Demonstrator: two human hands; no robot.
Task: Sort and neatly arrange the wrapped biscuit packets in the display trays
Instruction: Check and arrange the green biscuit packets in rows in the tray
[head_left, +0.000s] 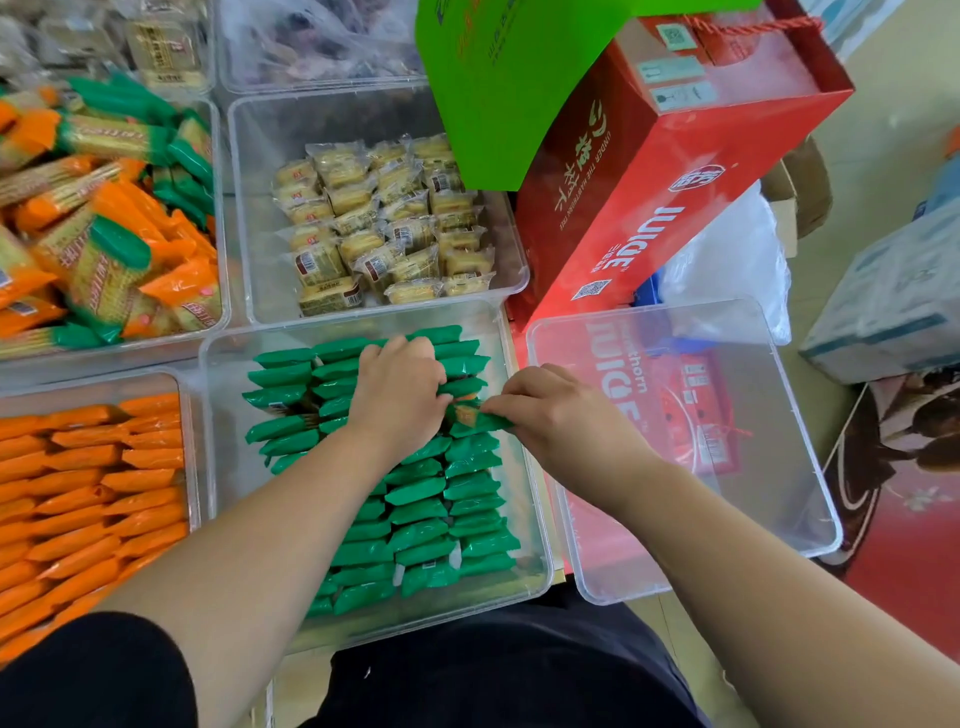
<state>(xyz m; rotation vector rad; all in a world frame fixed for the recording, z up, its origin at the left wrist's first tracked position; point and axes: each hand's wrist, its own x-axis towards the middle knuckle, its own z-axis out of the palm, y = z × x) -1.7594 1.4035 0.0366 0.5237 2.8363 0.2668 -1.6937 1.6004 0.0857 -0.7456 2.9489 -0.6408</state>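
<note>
So the right hand (561, 410) pinched one green wrapped biscuit packet (480, 420) near the right edge of the clear plastic tray (228, 519), left hand (397, 389) curled into the green rows (415, 512) beside it, actual grip unclear.

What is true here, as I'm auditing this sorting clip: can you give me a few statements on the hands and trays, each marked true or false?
1. The right hand pinches a green packet over the middle tray. True.
2. The orange packets in the near-left tray lie in tidy rows. True.
3. The left hand rests on the orange packets. False: it grips green packets in the middle tray.
4. The clear tray on the right holds green packets. False: no packets show in it.
5. The far-left tray holds only orange ones. False: orange and green lie jumbled there.
</note>
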